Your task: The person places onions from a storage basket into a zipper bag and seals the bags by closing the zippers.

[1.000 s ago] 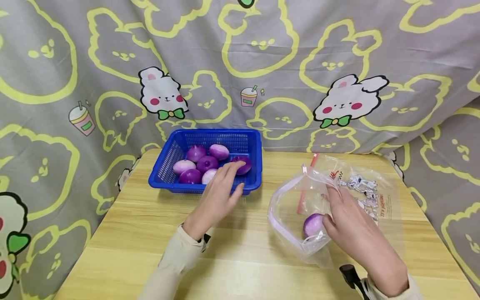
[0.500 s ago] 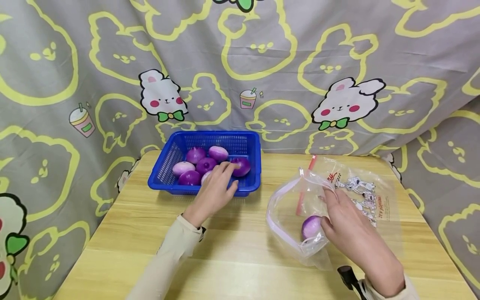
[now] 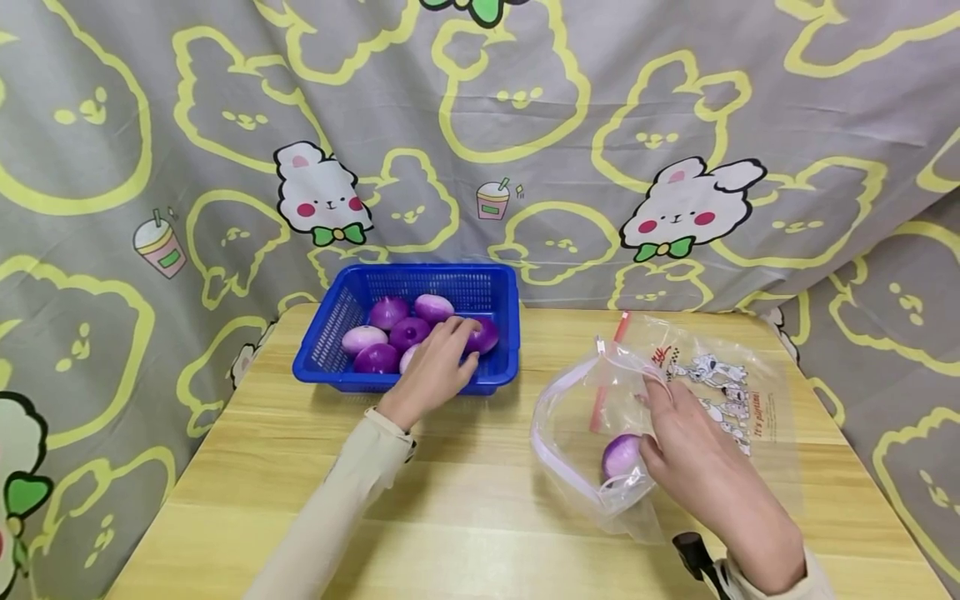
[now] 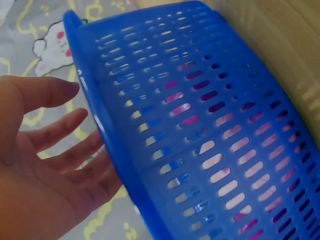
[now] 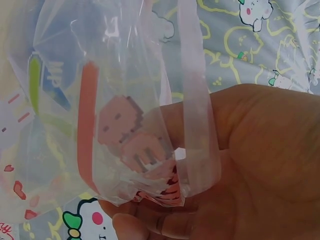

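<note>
Nearest, at four o'clock on the bench (image 3: 450,525), the right hand (image 3: 701,475) pinches the rim of a clear zip bag (image 3: 622,408), apparently keeping its mouth spread around one red onion (image 3: 621,457) inside. Farther, at seven o'clock, the left hand (image 3: 435,367), fingers loose and parted, hangs over a blue slotted basket (image 3: 513,333) that corrals more onions (image 3: 377,358); it partly covers one, and fingertip contact is hidden.

Left hand (image 3: 433,367) farther forward, sleeve cuff (image 3: 388,430) nearer blue basket (image 3: 363,382)
</note>
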Demonstrator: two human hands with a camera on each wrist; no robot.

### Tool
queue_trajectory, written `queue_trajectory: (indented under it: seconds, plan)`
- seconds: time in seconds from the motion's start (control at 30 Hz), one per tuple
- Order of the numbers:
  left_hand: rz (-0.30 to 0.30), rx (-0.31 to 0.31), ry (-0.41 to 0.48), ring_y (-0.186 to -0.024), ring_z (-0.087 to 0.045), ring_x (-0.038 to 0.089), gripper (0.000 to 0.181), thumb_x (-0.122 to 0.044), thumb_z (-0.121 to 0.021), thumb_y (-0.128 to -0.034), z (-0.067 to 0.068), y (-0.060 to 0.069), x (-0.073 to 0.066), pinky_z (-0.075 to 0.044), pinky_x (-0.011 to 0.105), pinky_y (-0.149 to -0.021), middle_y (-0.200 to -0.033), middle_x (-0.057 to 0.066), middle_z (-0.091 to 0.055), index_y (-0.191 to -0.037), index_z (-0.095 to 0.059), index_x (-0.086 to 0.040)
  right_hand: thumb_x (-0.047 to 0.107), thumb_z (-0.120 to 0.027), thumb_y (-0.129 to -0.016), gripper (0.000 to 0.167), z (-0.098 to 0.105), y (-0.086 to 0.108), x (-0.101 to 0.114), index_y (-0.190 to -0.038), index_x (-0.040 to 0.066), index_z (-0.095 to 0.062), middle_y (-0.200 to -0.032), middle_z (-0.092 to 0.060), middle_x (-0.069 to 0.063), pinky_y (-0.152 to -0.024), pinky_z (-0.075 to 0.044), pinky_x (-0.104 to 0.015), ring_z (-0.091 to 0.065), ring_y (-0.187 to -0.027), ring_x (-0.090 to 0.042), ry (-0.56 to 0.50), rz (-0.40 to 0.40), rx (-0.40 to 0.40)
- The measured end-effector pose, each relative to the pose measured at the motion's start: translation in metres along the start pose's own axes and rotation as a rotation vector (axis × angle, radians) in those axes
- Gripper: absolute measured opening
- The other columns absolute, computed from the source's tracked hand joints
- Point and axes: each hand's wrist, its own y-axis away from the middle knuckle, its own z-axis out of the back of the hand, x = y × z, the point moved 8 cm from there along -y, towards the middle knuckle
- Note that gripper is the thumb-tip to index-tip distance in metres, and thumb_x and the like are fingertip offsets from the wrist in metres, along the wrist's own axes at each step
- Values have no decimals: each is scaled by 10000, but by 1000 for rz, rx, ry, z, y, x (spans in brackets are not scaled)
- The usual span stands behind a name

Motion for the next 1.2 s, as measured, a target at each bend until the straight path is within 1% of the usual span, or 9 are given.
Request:
queue_trajectory:
  seconds: [0.2,0.43,0.53,0.6,0.73,0.87,0.97,1.1,1.2]
  plan:
    - [39,52,10,-1113,-553,301,348,-131,-666,-922,-12,-13,6,-481,429,-995,-1232,124,-585,-1252,-583,-61,44,-652,-837,650,-1,1,-1,-1398,-157,-391,-1180,-536,-303,-837,-512,-564,-569,-1037,-407,-2,-6,9]
    - [68,108,-5,-1094,-554,333,357,-128,-687,-911,-25,-26,12,-491,458,-967,-1218,162,-578,-1244,-582,-54,43,-647,-842,656,-2,1,-1,-1404,-165,-381,-1190,-536,-305,-831,-515,-553,-572,-1027,-396,-1,1,16]
    - [91,132,-17,-1102,-548,341,364,-124,-696,-903,-32,-30,18,-494,469,-959,-1224,166,-566,-1243,-581,-59,50,-646,-850,649,-2,1,-2,-1405,-159,-383,-1220,-532,-316,-869,-500,-583,-559,-1083,-435,2,-4,30]
    - [108,154,-22,-1112,-542,353,375,-127,-700,-903,-36,-33,21,-498,484,-950,-1236,174,-555,-1251,-578,-61,51,-649,-853,645,-3,1,-2,-1405,-155,-385,-1274,-514,-346,-935,-460,-624,-515,-1176,-491,4,-12,41]
    - [133,199,-27,-1149,-530,384,399,-134,-698,-906,-44,-37,25,-491,513,-959,-1273,200,-536,-1272,-564,-49,53,-655,-855,647,-5,2,-4,-1407,-148,-385,-1343,-474,-377,-1000,-390,-667,-416,-1280,-552,5,-27,55]
    - [135,207,-25,-1205,-529,399,407,-128,-703,-897,-49,-39,28,-463,509,-1008,-1303,210,-547,-1269,-577,-22,53,-659,-851,645,-4,2,-4,-1396,-163,-391,-1275,-515,-346,-985,-406,-663,-433,-1259,-552,5,-18,54]
    - [146,214,-24,-1247,-514,401,411,-129,-699,-900,-55,-40,32,-444,512,-1037,-1327,203,-547,-1278,-581,-20,53,-661,-849,648,-4,1,-3,-1392,-174,-390,-1298,-497,-361,-1007,-384,-667,-409,-1277,-561,0,-16,58]
    - [171,235,-21,-1234,-509,413,421,-136,-683,-912,-62,-40,39,-453,532,-1012,-1322,199,-540,-1304,-568,-34,56,-661,-854,659,-4,1,-4,-1403,-173,-379,-1374,-436,-394,-1042,-332,-675,-355,-1316,-577,-10,-26,70]
    - [190,241,-30,-1170,-520,416,434,-138,-686,-907,-64,-40,43,-475,539,-958,-1290,197,-531,-1314,-569,-44,54,-670,-851,663,-4,2,-4,-1404,-170,-381,-1363,-449,-391,-1046,-329,-673,-363,-1310,-581,-12,-25,68]
